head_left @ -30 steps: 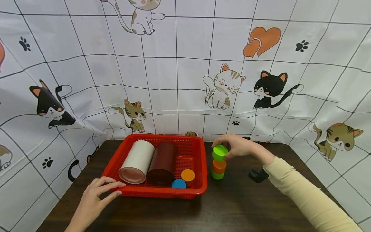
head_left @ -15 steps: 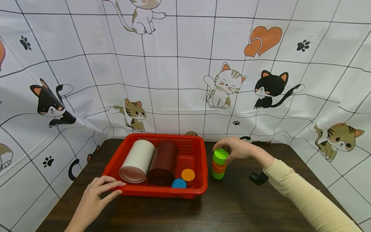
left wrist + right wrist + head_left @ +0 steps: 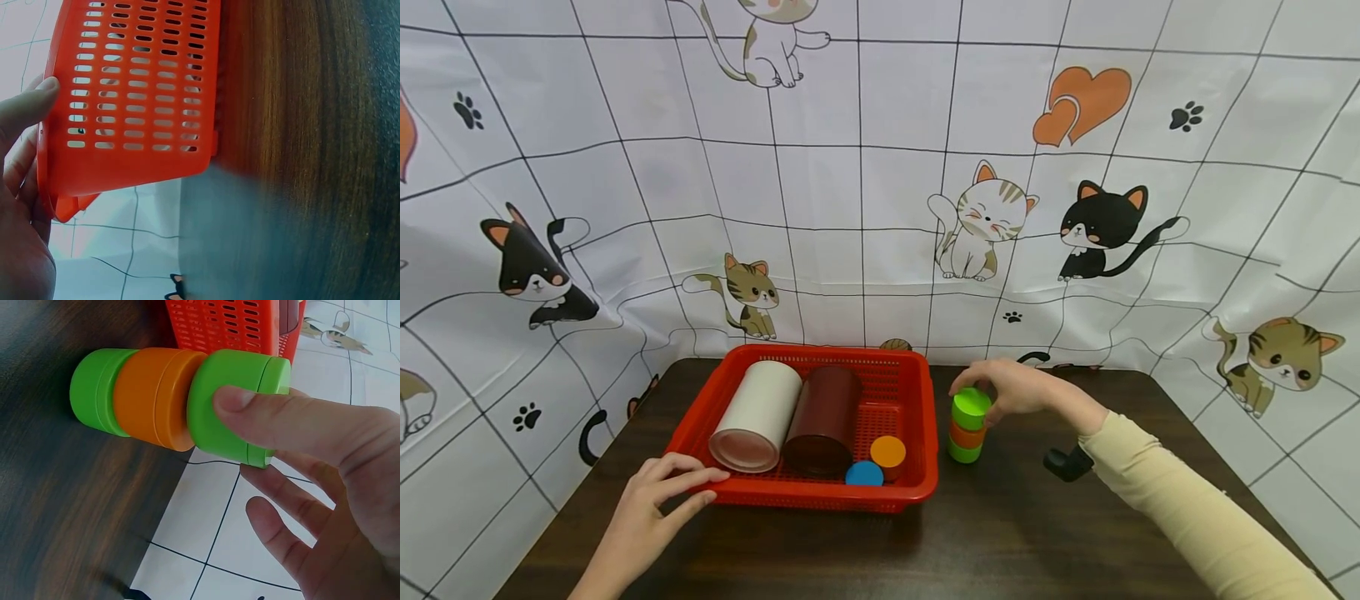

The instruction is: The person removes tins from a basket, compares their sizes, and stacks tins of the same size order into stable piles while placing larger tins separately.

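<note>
Right of the red basket [image 3: 820, 497] stands a stack of small round containers. A green container [image 3: 94, 394] is at the bottom and an orange container [image 3: 153, 397] sits on it. My right hand [image 3: 1011, 387] pinches the top green container [image 3: 228, 369] between thumb and fingers, right at the orange one's top. My left hand [image 3: 651, 508] grips the basket's front left rim, thumb on the outer side in the left wrist view. Inside the basket lie a white cylinder [image 3: 758, 412] and a dark brown cylinder [image 3: 825, 417], beside an orange round container [image 3: 887, 454] and a blue one [image 3: 864, 474].
The dark wooden table [image 3: 1000, 533] carries the basket and stack. A black object [image 3: 1067, 462] shows below the right wrist. Behind the table hangs a white sheet [image 3: 895, 192] printed with cats and grid lines.
My right hand has come down a little with the top green container, closing onto the orange one below. The left hand keeps its grip on the basket rim.
</note>
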Demonstrator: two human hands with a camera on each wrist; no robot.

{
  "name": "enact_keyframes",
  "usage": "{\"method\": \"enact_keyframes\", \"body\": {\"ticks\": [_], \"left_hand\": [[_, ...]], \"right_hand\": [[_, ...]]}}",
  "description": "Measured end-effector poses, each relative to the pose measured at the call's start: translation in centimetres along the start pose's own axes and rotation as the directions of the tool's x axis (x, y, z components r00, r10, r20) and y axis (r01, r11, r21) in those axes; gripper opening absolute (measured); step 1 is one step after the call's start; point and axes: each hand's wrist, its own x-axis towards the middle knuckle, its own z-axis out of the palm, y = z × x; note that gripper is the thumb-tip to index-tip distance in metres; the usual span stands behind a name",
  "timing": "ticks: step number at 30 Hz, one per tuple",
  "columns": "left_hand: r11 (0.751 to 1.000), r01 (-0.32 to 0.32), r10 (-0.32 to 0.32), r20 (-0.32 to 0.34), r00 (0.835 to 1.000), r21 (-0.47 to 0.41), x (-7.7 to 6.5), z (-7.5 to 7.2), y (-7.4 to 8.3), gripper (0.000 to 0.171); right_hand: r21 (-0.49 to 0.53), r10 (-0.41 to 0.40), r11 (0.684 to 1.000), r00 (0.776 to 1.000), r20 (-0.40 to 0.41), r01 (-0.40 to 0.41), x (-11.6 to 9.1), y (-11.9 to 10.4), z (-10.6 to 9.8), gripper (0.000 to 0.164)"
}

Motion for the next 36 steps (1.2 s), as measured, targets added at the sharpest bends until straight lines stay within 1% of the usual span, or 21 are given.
{"method": "enact_keyframes", "body": {"ticks": [9,14,22,30,36], "left_hand": [[0.999,0.042,-0.042,0.032,0.999,-0.001,-0.08,0.01,-0.16,0.042],[0.999,0.046,-0.046,0.030,0.998,-0.003,-0.06,-0.07,-0.18,0.041],[0.997,0.077,-0.077,0.041,0.996,0.002,-0.10,-0.11,-0.01,0.039],[0.998,0.057,-0.057,0.025,0.998,-0.014,-0.11,0.02,0.05,0.039],[0.998,0.058,-0.058,0.026,0.998,-0.009,-0.10,-0.07,0.09,0.040]], "right_hand": [[-0.004,-0.001,1.000,1.000,-0.005,0.001,-0.26,-0.06,0.11,0.057],[0.020,-0.014,1.000,1.000,-0.004,0.014,-0.29,-0.14,0.17,0.057],[0.025,-0.017,1.000,1.000,0.011,0.016,-0.12,-0.01,0.23,0.059],[0.032,-0.005,0.999,1.000,0.019,0.004,-0.11,-0.03,0.17,0.059],[0.037,-0.003,0.999,1.000,0.031,0.002,0.11,0.13,0.22,0.060]]}}
